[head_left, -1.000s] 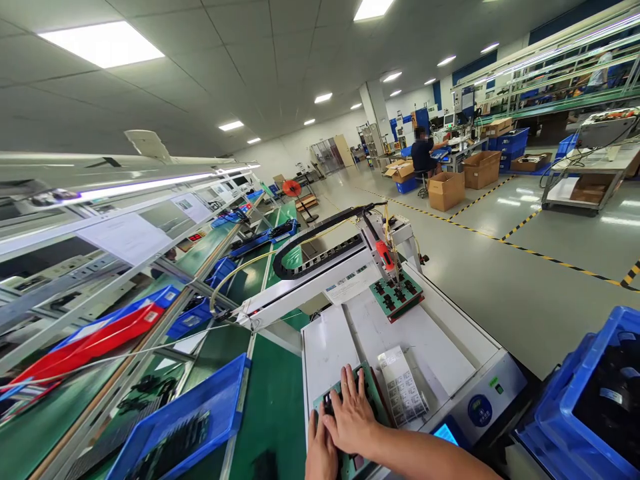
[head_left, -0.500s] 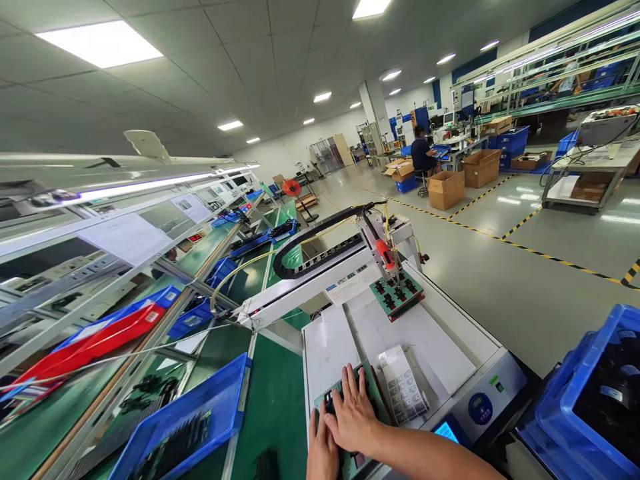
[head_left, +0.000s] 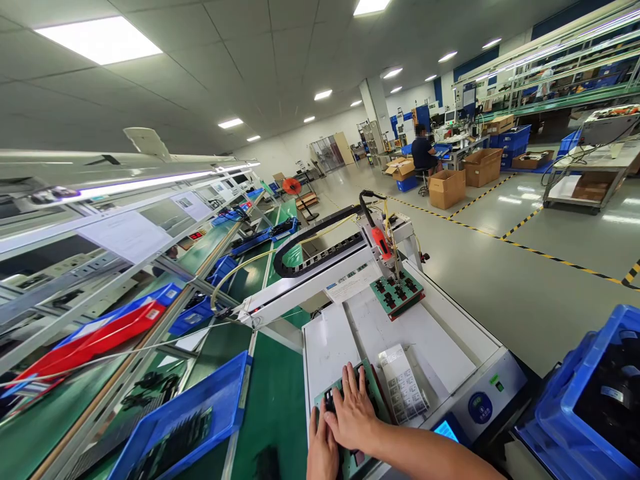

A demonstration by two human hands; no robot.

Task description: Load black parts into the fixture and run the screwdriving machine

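Observation:
My right hand [head_left: 354, 415] lies over a green fixture board [head_left: 367, 367] at the near end of the white machine bed, its fingers stretched out and pressed to black parts [head_left: 330, 400] set in the board. Beside it, along the board's left side, is my left hand [head_left: 323, 448], fingers straight, its tips close to the right hand's thumb. Both palms cover much of the board, so the parts beneath are hidden. Farther back on the bed, a second green fixture board [head_left: 397, 293] with several black parts stands under a red electric screwdriver [head_left: 381, 244] on the machine's gantry.
A curled sheet of labels [head_left: 404, 387] lies right of the near board. Left, a blue tray [head_left: 233, 407] holds dark boards on the green bench. Stacked blue bins [head_left: 565, 393] with black parts stand at right. A person [head_left: 424, 153] sits farther off.
The red screwdriver and its cable have risen a little above the far fixture board. Both of my hands stay in the same place on the near board.

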